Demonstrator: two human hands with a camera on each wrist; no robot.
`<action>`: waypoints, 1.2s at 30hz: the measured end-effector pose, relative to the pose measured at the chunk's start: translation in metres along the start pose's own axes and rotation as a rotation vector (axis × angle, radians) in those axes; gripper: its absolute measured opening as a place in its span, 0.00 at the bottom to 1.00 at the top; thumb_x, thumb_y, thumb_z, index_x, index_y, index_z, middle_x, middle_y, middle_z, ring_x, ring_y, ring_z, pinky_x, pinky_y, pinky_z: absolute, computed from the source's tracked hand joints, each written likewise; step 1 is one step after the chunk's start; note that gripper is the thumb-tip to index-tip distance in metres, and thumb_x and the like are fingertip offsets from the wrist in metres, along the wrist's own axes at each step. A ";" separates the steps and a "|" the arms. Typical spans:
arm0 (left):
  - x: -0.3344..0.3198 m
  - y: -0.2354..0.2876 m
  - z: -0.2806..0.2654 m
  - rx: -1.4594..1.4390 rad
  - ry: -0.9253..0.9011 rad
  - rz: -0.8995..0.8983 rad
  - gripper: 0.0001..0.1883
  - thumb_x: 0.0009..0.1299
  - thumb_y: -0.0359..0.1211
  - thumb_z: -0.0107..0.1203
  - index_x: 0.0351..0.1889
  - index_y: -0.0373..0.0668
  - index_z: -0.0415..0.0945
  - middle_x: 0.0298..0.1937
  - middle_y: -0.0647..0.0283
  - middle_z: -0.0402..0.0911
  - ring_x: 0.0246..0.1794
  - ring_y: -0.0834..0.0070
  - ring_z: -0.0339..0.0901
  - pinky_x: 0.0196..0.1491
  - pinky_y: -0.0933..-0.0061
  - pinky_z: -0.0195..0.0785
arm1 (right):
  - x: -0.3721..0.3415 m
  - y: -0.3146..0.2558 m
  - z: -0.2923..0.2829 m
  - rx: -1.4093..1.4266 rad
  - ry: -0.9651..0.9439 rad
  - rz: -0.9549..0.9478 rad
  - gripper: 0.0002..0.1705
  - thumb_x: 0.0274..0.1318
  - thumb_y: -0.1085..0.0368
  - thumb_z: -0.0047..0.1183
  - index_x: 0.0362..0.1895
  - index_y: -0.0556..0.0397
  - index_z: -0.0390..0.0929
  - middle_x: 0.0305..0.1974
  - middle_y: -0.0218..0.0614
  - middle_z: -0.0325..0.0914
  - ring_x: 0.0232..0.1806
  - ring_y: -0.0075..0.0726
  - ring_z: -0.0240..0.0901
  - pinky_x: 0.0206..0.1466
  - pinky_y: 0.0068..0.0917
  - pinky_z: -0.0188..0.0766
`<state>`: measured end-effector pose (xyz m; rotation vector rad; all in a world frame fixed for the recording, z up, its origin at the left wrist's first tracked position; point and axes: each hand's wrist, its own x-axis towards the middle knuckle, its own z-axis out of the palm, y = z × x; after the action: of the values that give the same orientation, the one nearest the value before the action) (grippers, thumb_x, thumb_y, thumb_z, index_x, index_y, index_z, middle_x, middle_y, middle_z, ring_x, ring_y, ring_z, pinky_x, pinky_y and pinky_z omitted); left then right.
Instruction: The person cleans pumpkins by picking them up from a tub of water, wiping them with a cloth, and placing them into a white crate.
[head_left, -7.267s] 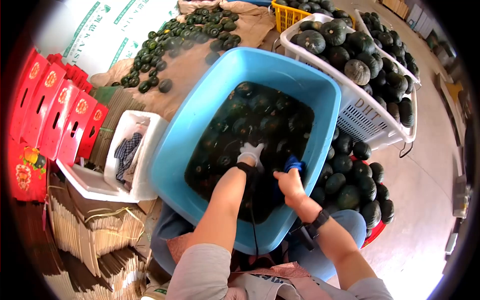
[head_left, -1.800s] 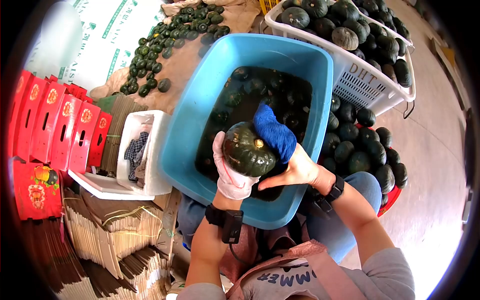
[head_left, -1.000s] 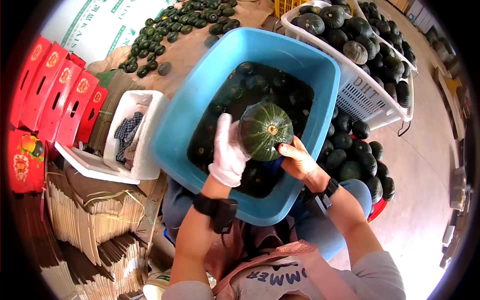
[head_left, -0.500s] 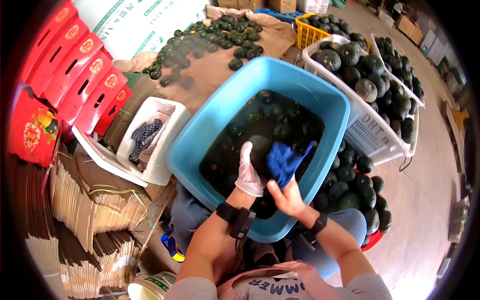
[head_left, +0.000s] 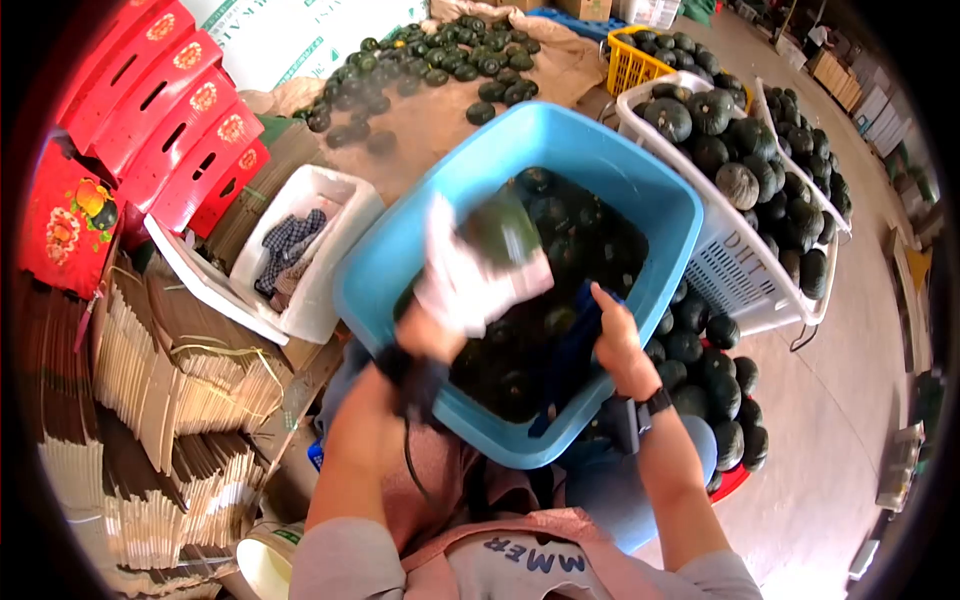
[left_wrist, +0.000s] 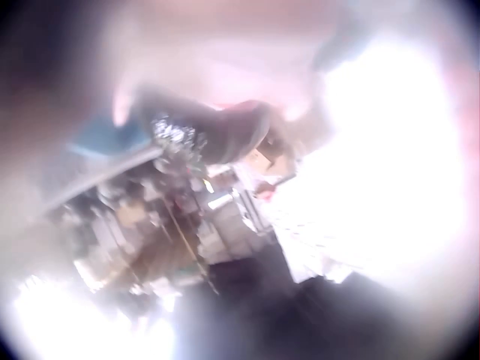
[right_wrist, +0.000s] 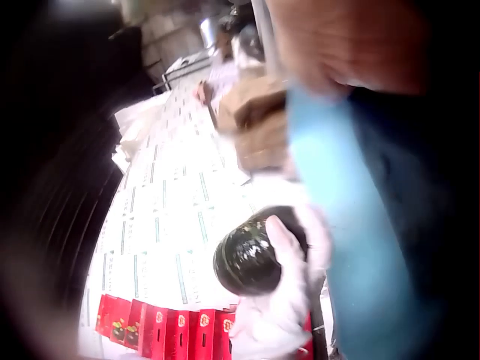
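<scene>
My left hand (head_left: 465, 290), in a pale glove, grips a dark green pumpkin (head_left: 503, 232) above the left part of a blue tub (head_left: 375, 285). Both are motion-blurred in the head view. From the right wrist, the gloved fingers (right_wrist: 286, 251) show wrapped round the glossy pumpkin (right_wrist: 246, 261). At the tub's right side, my bare right hand (head_left: 622, 350) holds a blue cloth (head_left: 568, 350), which hangs down into the dark water. Several more pumpkins (head_left: 550, 215) lie in that water. The left wrist view is heavily blurred, with the pumpkin's dark side (left_wrist: 217, 135) under the pale glove.
White crates (head_left: 740, 265) heaped with pumpkins stand at the right, above a pile of pumpkins (head_left: 690, 345) on the floor. Left are a white foam box (head_left: 345, 195), red cartons (head_left: 150, 130) and stacked cardboard (head_left: 170, 370). More pumpkins (head_left: 440, 60) lie on a brown sheet behind.
One second ago both hands held a pumpkin over the tub; half a second ago the left hand was at the water beside a submerged one. Now it lifts a pumpkin up and left.
</scene>
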<state>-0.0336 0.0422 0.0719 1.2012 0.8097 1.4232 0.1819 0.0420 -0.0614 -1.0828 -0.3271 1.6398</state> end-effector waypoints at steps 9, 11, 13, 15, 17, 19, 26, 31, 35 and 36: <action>0.083 -0.128 -0.141 1.089 -0.058 -0.957 0.36 0.46 0.50 0.64 0.45 0.29 0.76 0.36 0.44 0.82 0.38 0.55 0.80 0.44 0.63 0.72 | 0.088 0.010 -0.001 -1.073 0.442 -0.173 0.17 0.53 0.59 0.55 0.32 0.63 0.80 0.30 0.47 0.80 0.34 0.49 0.79 0.39 0.41 0.75; 0.063 -0.183 -0.154 1.305 -0.001 -0.734 0.48 0.43 0.47 0.66 0.60 0.27 0.66 0.50 0.38 0.78 0.55 0.49 0.75 0.57 0.61 0.68 | 0.152 0.043 -0.043 -1.851 0.085 -0.518 0.17 0.53 0.61 0.47 0.29 0.63 0.82 0.31 0.56 0.80 0.36 0.60 0.78 0.39 0.45 0.76; 0.053 -0.193 -0.136 1.361 -0.051 -0.797 0.56 0.41 0.49 0.69 0.69 0.38 0.57 0.67 0.37 0.61 0.68 0.47 0.61 0.66 0.59 0.61 | 0.132 0.048 -0.022 -2.345 -0.323 -0.613 0.13 0.50 0.65 0.48 0.31 0.58 0.84 0.34 0.54 0.80 0.41 0.57 0.78 0.46 0.45 0.76; 0.057 -0.212 -0.137 1.324 -0.087 -0.889 0.60 0.43 0.50 0.71 0.73 0.42 0.51 0.68 0.39 0.58 0.69 0.48 0.60 0.66 0.59 0.61 | 0.156 0.093 -0.024 -1.823 0.018 0.032 0.19 0.49 0.63 0.52 0.46 0.55 0.80 0.52 0.50 0.76 0.58 0.52 0.70 0.60 0.47 0.68; 0.049 -0.227 -0.120 1.347 -0.089 -0.916 0.59 0.43 0.48 0.73 0.72 0.44 0.52 0.64 0.42 0.66 0.63 0.49 0.68 0.62 0.57 0.66 | 0.116 0.085 0.010 -1.915 0.068 0.181 0.22 0.49 0.60 0.53 0.52 0.46 0.78 0.61 0.39 0.71 0.67 0.47 0.59 0.66 0.53 0.56; 0.047 -0.274 -0.131 1.253 -0.240 -1.005 0.53 0.48 0.51 0.70 0.71 0.43 0.57 0.66 0.47 0.66 0.60 0.53 0.71 0.62 0.58 0.66 | 0.114 0.095 0.009 -1.832 0.002 0.261 0.27 0.53 0.54 0.49 0.57 0.47 0.76 0.64 0.40 0.69 0.69 0.48 0.58 0.70 0.54 0.48; 0.036 -0.266 -0.117 -0.209 -0.155 -0.880 0.32 0.66 0.50 0.56 0.62 0.40 0.67 0.59 0.57 0.73 0.57 0.64 0.72 0.62 0.67 0.62 | 0.078 0.042 0.085 -1.339 -0.377 -0.199 0.39 0.63 0.32 0.34 0.57 0.53 0.72 0.55 0.56 0.72 0.59 0.60 0.66 0.55 0.52 0.62; 0.033 -0.216 -0.086 -0.407 -0.062 -0.852 0.28 0.69 0.49 0.52 0.60 0.40 0.68 0.56 0.58 0.73 0.56 0.67 0.71 0.60 0.69 0.62 | -0.031 0.003 0.083 -1.724 -0.450 -0.628 0.36 0.68 0.37 0.27 0.72 0.43 0.54 0.77 0.36 0.34 0.76 0.59 0.38 0.72 0.63 0.42; 0.025 -0.187 -0.052 -0.439 -0.040 -0.768 0.25 0.71 0.49 0.49 0.58 0.40 0.70 0.54 0.59 0.73 0.55 0.70 0.70 0.59 0.71 0.61 | -0.062 -0.010 0.077 -1.562 -0.324 -0.829 0.35 0.71 0.41 0.25 0.71 0.48 0.54 0.77 0.42 0.35 0.75 0.63 0.35 0.72 0.60 0.42; 0.023 -0.179 -0.040 -0.434 -0.040 -0.746 0.24 0.72 0.49 0.48 0.57 0.40 0.70 0.53 0.60 0.73 0.55 0.71 0.70 0.59 0.72 0.61 | -0.062 -0.007 0.074 -1.563 -0.328 -0.831 0.35 0.71 0.41 0.25 0.71 0.48 0.54 0.77 0.42 0.35 0.75 0.63 0.35 0.72 0.60 0.42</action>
<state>-0.0186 0.1079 -0.1004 0.5023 0.7574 0.8811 0.1280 0.0133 0.0137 -1.3690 -2.1642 0.5543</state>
